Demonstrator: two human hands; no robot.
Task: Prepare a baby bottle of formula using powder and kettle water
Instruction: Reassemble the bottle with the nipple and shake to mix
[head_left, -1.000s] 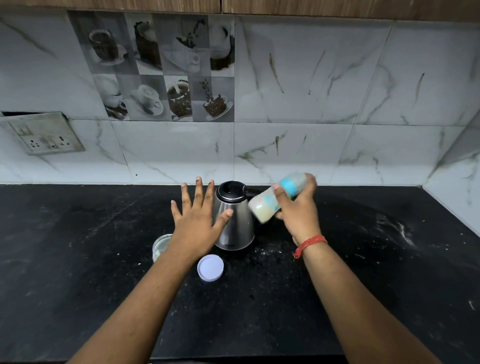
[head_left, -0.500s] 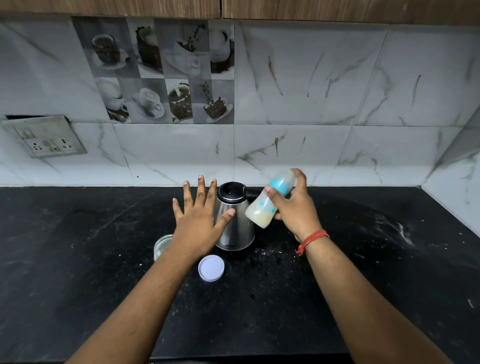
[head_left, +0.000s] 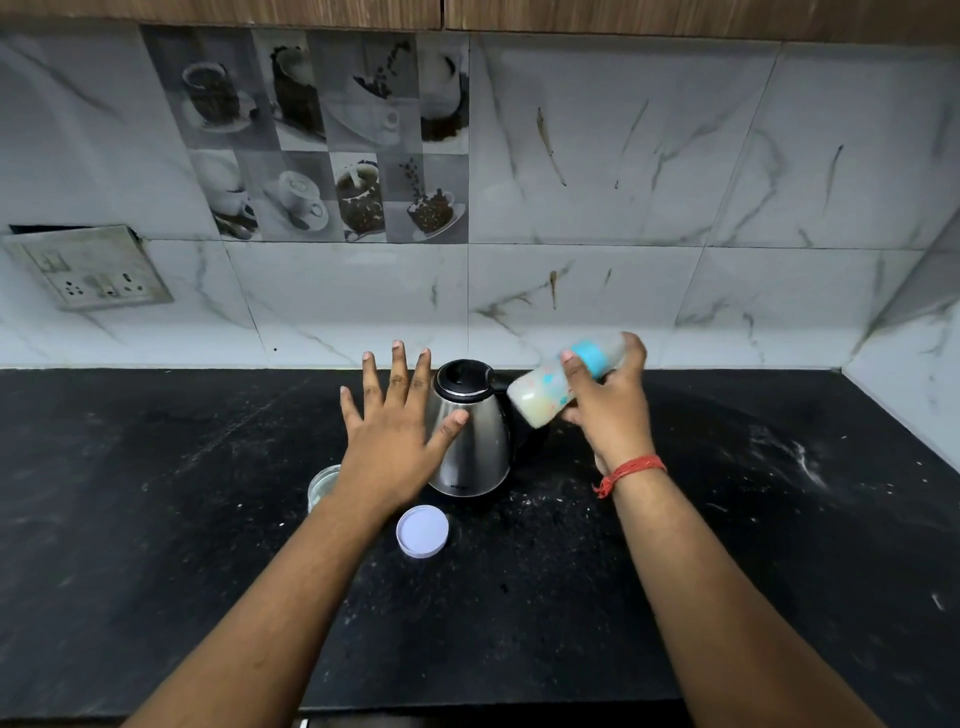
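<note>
Both bare forearms extend from the lower frame toward the centre. The left hand (head_left: 396, 441) is flat, palm down, fingers spread and empty. The right hand (head_left: 610, 410), right of centre, is closed in a grip, a red thread band (head_left: 631, 470) around its wrist.

At centre frame the right hand (head_left: 610, 415) grips a baby bottle (head_left: 558, 382) tilted on its side, milky liquid inside, blue collar toward the upper right. The left hand (head_left: 392, 441) hovers flat — fingers (head_left: 397, 364) spread — before a steel kettle (head_left: 470, 431). A white lid (head_left: 422, 531) lies on the black table (head_left: 156, 493), below the kettle.
</note>
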